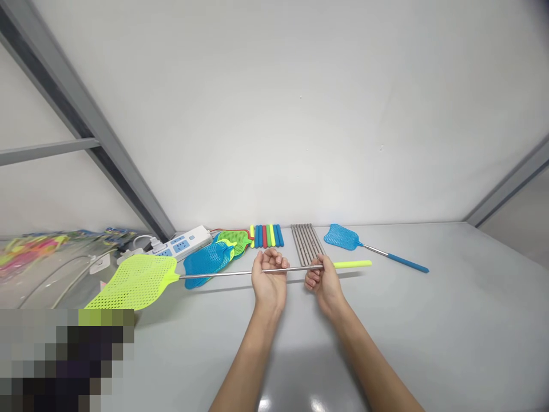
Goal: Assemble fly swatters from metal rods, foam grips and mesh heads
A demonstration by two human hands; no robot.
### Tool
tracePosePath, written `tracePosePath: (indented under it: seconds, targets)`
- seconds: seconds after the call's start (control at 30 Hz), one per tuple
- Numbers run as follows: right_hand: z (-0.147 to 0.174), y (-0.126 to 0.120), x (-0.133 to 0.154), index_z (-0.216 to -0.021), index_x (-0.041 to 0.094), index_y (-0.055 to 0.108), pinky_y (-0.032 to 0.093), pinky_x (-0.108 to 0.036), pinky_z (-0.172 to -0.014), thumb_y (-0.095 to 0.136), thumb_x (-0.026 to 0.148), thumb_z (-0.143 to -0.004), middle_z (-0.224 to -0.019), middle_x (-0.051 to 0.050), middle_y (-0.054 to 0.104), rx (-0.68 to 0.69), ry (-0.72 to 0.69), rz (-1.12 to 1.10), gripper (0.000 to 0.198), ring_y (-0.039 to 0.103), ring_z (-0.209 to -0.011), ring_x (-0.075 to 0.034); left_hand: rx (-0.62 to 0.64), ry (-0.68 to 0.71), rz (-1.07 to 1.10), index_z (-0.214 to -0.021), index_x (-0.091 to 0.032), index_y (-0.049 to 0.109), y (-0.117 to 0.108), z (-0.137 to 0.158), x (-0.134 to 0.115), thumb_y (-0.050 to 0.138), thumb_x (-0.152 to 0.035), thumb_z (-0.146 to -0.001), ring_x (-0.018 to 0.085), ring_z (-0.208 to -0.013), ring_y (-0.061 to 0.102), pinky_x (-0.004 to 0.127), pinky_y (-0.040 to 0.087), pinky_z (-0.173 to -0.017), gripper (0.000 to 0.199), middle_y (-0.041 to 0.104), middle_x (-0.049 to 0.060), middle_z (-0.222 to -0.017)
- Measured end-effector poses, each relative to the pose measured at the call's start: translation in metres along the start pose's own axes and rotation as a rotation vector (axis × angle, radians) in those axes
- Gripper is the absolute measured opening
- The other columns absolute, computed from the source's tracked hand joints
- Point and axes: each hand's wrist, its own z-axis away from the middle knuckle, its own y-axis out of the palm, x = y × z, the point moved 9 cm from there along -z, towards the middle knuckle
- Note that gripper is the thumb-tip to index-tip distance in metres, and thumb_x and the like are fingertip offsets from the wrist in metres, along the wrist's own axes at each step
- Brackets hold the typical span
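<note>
A yellow-green fly swatter (141, 280) is held level above the table, its mesh head to the left and its handle (354, 264) to the right. My left hand (270, 280) is palm up, with the metal rod (223, 274) crossing it under the thumb and the fingers loosely curled. Close to the yellow handle, my right hand (323, 283) pinches the rod between thumb and curled fingers. A blue fly swatter (343, 237) with rod and blue handle lies to the right. Behind my hands are several metal rods (306, 243) side by side.
Several coloured handle grips (266, 236) stand in a row near the wall. Blue, green and red swatter heads (206, 260) are stacked on the left, by a white power strip (184, 243). Plastic bags (34, 269) lie at the far left. Metal frame posts (86, 114) flank the table.
</note>
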Motion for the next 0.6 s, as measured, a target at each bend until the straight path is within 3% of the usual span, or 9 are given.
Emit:
tracePosePath:
  seconds: [0.23, 0.6]
  targets:
    - [-0.002, -0.002, 0.011, -0.051, 0.018, 0.032, 0.021, -0.018, -0.034, 0.044, 0.030, -0.070, -0.040, 0.009, 0.022, 0.003, -0.072, -0.090, 0.026, 0.022, -0.033, -0.004, -0.004, 0.042, -0.234, -0.063, -0.016, 0.046, 0.002, 0.000, 0.003, 0.048, -0.030, -0.072, 0.006, -0.049, 0.040, 0.018, 0.031, -0.048, 0.018, 0.041, -0.004, -0.058]
    - [0.003, 0.008, 0.018, -0.047, 0.018, 0.031, 0.027, -0.019, -0.036, 0.040, 0.033, -0.075, -0.040, 0.007, 0.027, 0.097, -0.135, -0.139, 0.033, 0.027, -0.034, -0.006, 0.185, 0.108, -0.834, -0.044, -0.016, 0.041, 0.029, 0.016, 0.012, 0.056, -0.031, -0.069, 0.006, -0.042, 0.030, 0.020, 0.024, -0.046, 0.033, 0.033, -0.007, -0.041]
